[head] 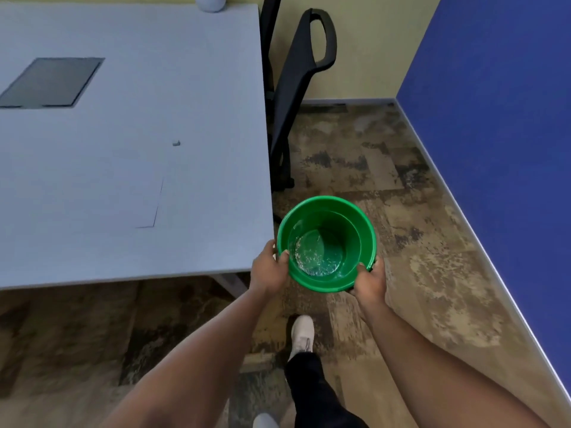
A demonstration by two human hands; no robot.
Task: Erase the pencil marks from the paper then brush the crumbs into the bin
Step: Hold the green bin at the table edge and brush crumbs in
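Note:
I hold a green plastic bin (364,230) with both hands, just off the table's near right corner and above the floor. My left hand (268,268) grips its left rim and my right hand (369,278) grips its right rim. Pale crumbs lie scattered on the bin's bottom (318,257). A white sheet of paper (92,183) lies flat on the grey table (200,88), barely distinct from it, with its right edge and corner showing. A small dark eraser (176,143) rests on the table beyond the paper's far right corner.
A dark rectangular panel (51,83) is set in the table at the back left. A black office chair (296,88) stands beside the table's right edge. A blue partition (494,118) lines the right side. My shoes (302,333) stand on mottled carpet.

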